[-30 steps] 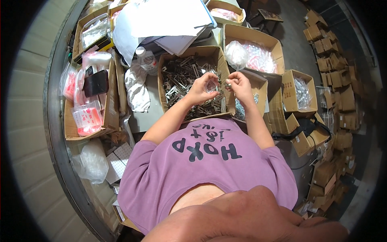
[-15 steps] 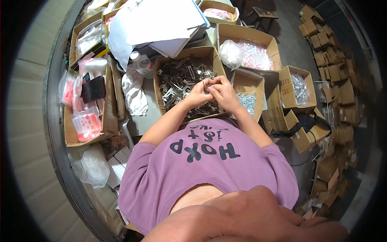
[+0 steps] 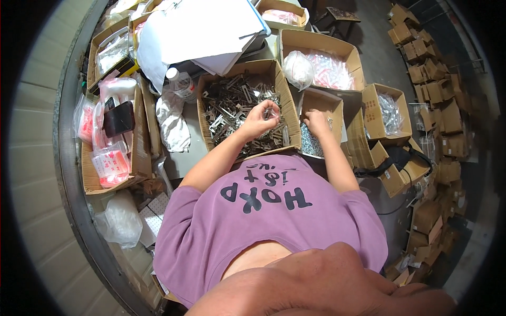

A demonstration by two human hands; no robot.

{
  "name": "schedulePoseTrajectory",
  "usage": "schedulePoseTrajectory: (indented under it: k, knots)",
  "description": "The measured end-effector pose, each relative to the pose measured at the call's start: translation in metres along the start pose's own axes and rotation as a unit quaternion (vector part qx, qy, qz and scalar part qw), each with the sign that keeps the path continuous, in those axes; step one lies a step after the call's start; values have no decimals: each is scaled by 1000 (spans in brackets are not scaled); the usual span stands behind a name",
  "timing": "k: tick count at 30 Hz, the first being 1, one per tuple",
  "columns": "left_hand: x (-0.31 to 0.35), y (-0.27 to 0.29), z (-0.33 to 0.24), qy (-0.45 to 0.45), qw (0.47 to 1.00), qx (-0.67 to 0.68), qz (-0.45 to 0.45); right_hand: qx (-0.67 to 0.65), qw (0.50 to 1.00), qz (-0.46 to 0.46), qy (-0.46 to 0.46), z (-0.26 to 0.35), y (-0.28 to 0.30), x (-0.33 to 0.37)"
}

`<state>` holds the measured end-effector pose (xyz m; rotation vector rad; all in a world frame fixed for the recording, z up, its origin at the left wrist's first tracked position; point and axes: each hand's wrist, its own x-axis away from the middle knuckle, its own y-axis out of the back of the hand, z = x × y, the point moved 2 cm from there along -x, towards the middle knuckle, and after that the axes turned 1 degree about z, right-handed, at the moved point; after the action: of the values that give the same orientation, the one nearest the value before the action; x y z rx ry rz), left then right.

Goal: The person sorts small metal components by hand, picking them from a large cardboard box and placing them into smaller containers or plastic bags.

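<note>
Over a cardboard box of loose metal brackets [image 3: 232,108], my left hand [image 3: 256,122] is closed, fingers curled round a small shiny, partly see-through piece [image 3: 271,113]. Its exact kind is too small to tell. My right hand [image 3: 317,123] reaches down into the smaller box to the right, touching the pile of small silvery hardware [image 3: 311,143], which looks like screws. The fingers there are bent and drawn together, and their tips are hidden.
Papers on a clipboard [image 3: 211,31] lie beyond the bracket box, with a plastic bottle [image 3: 181,83] and white cloth [image 3: 174,124] to its left. A phone [image 3: 119,119] rests on bagged parts. More boxes [image 3: 387,113] stand right; a shelf of cartons [image 3: 448,121] lies farther off.
My two hands, together over the bracket box before, have come apart. The right one has moved right into the small hardware box; the left one stays above the brackets.
</note>
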<state>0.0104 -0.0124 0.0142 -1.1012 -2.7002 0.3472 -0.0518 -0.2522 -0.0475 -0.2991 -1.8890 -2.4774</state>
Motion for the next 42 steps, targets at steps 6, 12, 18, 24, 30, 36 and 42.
schedulePoseTrajectory:
  k: [6,12,18,24,30,36,42]
  knots:
    - [-2,4,6,-21,1000,-12,-19,20,998,-53,-9,12,-10,2]
    - [-1,3,6,-15,1000,-22,-14,-35,995,-88,22,-2,2,-4]
    - [-2,1,3,-13,999,-43,7,-521,849,-72,-43,3,31,-1]
    - [0,-4,7,-16,996,-74,53,-593,797,25,114,102,86,13]
    - [0,1,14,-1,998,-18,58,-363,918,-153,43,93,108,-19]
    - [0,-3,9,-24,996,-53,64,-55,983,-169,47,61,96,-103]
    - [-3,3,12,-25,998,-24,48,-56,988,-112,-85,52,78,-133]
